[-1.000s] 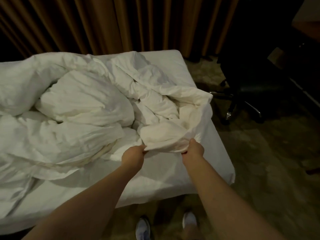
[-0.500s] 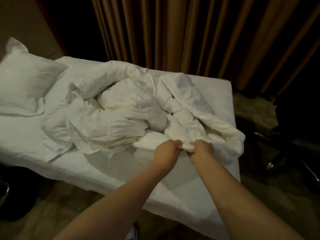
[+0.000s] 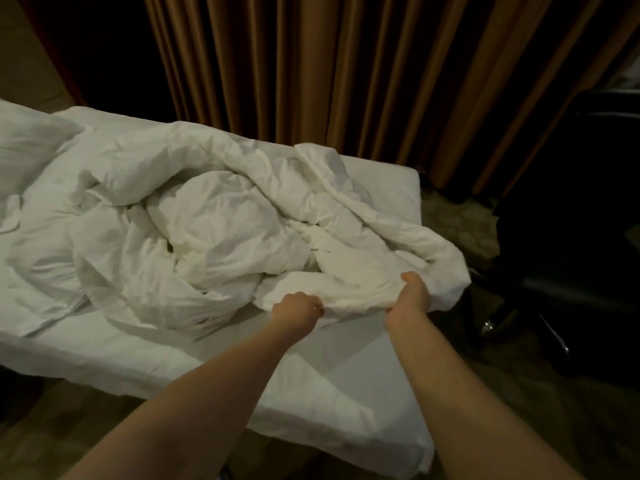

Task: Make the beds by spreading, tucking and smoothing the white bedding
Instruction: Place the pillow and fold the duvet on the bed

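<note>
Dim curtained room; duvet (image 3: pixel 221 230) heaped on bed (image 3: pixel 311 393), unspread. Left hand (image 3: pixel 298 308) and right hand (image 3: pixel 412 292) fingers clamped on its edge; tucking, smoothing remain.

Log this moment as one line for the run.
duvet: bunched on bed, not spread | left hand: grips duvet edge | right hand: grips duvet edge | pillow: far left

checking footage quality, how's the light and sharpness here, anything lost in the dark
Head view: dim, warm light; the white duvet shows its folds, slightly soft; the black chair at right sinks into shadow; the curtain pleats lean outward from wide-angle distortion.
</note>
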`<state>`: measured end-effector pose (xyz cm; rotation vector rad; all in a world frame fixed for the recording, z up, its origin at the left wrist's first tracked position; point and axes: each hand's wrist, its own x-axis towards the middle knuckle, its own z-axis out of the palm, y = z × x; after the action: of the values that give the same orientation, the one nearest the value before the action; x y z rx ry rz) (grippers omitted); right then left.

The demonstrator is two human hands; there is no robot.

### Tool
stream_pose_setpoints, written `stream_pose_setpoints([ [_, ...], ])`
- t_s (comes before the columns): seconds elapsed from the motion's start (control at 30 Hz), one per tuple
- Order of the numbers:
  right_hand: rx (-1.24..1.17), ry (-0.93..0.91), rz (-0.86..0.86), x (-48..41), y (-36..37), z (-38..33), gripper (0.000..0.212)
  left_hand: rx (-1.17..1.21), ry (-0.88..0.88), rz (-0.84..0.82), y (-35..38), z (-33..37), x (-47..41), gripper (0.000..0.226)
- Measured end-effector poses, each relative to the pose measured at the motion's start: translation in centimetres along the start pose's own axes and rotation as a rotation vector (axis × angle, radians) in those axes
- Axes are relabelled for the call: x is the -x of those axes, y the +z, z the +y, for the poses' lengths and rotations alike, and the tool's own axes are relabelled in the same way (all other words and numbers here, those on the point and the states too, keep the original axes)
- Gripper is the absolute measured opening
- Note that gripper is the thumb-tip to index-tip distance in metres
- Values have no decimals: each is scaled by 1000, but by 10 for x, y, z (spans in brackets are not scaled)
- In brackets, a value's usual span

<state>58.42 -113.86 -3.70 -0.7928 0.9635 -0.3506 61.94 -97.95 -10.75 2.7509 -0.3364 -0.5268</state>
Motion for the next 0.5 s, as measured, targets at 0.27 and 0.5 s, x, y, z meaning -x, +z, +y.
stream_pose_setpoints([
  [0.27, 689, -319, 343, 9, -32, 49, 66, -38, -17, -95, 39, -25, 15, 40],
  [0.5, 1140, -1017, -205, 44, 53, 102, 31, -2, -230, 105, -1, -112, 26, 53],
])
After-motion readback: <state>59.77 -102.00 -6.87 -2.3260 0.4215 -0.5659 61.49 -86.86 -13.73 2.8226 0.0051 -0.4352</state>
